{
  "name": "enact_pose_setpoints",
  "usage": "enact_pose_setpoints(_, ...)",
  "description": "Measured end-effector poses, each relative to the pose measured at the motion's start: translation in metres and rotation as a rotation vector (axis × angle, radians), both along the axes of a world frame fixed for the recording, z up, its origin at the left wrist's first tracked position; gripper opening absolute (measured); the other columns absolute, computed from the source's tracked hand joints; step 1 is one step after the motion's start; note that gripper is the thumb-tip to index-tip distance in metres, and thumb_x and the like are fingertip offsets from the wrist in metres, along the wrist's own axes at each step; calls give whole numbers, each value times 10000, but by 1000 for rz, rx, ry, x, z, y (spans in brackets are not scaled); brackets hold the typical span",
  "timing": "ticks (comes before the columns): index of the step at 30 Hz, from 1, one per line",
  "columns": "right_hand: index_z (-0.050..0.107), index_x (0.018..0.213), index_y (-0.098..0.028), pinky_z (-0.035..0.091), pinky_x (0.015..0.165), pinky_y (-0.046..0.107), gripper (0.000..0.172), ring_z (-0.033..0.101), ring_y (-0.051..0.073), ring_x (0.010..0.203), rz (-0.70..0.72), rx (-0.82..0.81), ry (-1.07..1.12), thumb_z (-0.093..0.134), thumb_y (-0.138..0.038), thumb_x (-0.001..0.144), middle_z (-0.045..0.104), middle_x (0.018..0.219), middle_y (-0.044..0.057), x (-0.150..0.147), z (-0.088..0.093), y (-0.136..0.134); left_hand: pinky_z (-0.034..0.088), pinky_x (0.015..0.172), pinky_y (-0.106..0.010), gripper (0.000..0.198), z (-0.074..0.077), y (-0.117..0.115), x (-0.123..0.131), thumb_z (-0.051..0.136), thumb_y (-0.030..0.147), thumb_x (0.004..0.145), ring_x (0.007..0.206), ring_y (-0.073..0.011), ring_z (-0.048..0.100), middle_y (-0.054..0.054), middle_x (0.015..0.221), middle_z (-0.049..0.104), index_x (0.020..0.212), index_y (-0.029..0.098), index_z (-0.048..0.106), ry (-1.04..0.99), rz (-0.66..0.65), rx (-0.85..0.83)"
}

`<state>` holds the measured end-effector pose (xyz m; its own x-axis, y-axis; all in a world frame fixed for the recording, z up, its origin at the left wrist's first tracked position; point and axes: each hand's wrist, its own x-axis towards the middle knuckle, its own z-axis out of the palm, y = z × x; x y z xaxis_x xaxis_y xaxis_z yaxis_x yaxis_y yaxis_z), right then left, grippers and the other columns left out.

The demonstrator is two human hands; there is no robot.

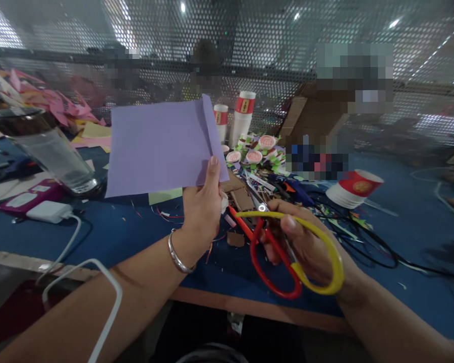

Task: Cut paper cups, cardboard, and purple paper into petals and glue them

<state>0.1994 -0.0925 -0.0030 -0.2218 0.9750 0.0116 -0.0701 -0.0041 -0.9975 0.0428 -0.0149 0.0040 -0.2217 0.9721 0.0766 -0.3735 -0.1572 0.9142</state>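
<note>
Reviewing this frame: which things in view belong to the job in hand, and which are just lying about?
In use:
purple paper, held in the left hand
scissors, held in the right hand

Apparently just lying about:
glass bottle
white charger
stacked cups
single cup at the right

A lavender paper sheet (159,146) is being held above the bench (102,239), its right edge bending into a narrow flap. Scissors (262,207) with red and yellow handle loops are pointing forward, lower right of it.
</note>
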Motion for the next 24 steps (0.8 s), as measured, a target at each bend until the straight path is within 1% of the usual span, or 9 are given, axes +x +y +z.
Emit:
enact_pose_setpoints(3, 535, 874, -208, 457, 380, 191, 506, 606, 119, 413, -19, -97, 53, 667, -696, 850, 675, 640, 10, -4, 1, 1, 365, 400, -149, 481, -1, -2, 1, 728, 484, 886, 419, -60, 380, 62, 482, 389, 591, 206, 469, -9, -4, 11)
enact_pose_setpoints(6, 577, 1015, -209, 454, 359, 198, 562, 619, 142, 404, -56, -158, 88, 687, -721, 812, 695, 630, 14, -6, 1, 3, 365, 401, -148, 495, 0, -3, 2, 693, 511, 905, 421, -58, 380, 65, 489, 390, 592, 205, 461, 8, -17, 9)
enact_pose_setpoints(9, 603, 1177, -223, 486, 387, 231, 713, 677, 180, 490, -97, -172, 94, 641, -810, 775, 733, 723, 47, -3, 1, 4, 367, 396, -146, 483, 2, -4, 3, 720, 496, 885, 400, -52, 363, 75, 476, 375, 597, 207, 460, -7, -27, -12)
enact_pose_setpoints(11, 642, 1189, -224, 518, 423, 271, 813, 710, 216, 566, -81, -171, 81, 537, -902, 754, 751, 790, 89, 0, 3, 4, 373, 397, -145, 452, 3, -4, 3, 743, 474, 870, 396, -53, 366, 79, 476, 373, 619, 210, 474, -19, -17, -13)
enact_pose_setpoints(13, 680, 1167, -227, 538, 455, 303, 847, 718, 234, 605, -58, -172, 62, 450, -936, 764, 759, 830, 114, 3, 5, 3, 377, 395, -147, 434, 2, -4, 3, 723, 477, 886, 397, -58, 381, 74, 481, 382, 636, 212, 488, -8, -18, -6)
enact_pose_setpoints(15, 697, 1138, -239, 531, 458, 306, 765, 695, 215, 580, -65, -169, 65, 486, -890, 796, 767, 856, 109, 4, 7, 3, 380, 396, -151, 443, 0, -5, 3, 688, 495, 912, 397, -60, 391, 69, 480, 385, 635, 212, 488, 9, -36, -5)
enact_pose_setpoints(19, 721, 1072, -230, 488, 446, 252, 529, 635, 150, 531, -125, -167, 112, 657, -701, 838, 749, 816, 68, 1, 6, 5, 381, 391, -173, 484, -7, -8, 5, 675, 546, 911, 393, -66, 396, 57, 469, 410, 612, 210, 497, 9, -89, -31)
enact_pose_setpoints(22, 734, 1021, -208, 491, 470, 223, 438, 629, 128, 563, -187, -129, 93, 729, -603, 832, 717, 777, 44, 0, 2, 9, 390, 386, -205, 521, -10, -12, 4, 690, 619, 870, 408, -83, 423, 36, 481, 459, 595, 209, 523, 25, -148, -63)
enact_pose_setpoints(24, 729, 1010, -198, 483, 468, 216, 414, 602, 118, 549, -206, -113, 62, 773, -555, 805, 674, 709, 13, 0, 1, 12, 395, 388, -218, 525, -11, -13, 4, 702, 643, 846, 416, -92, 437, 29, 483, 472, 595, 209, 546, 28, -172, -83)
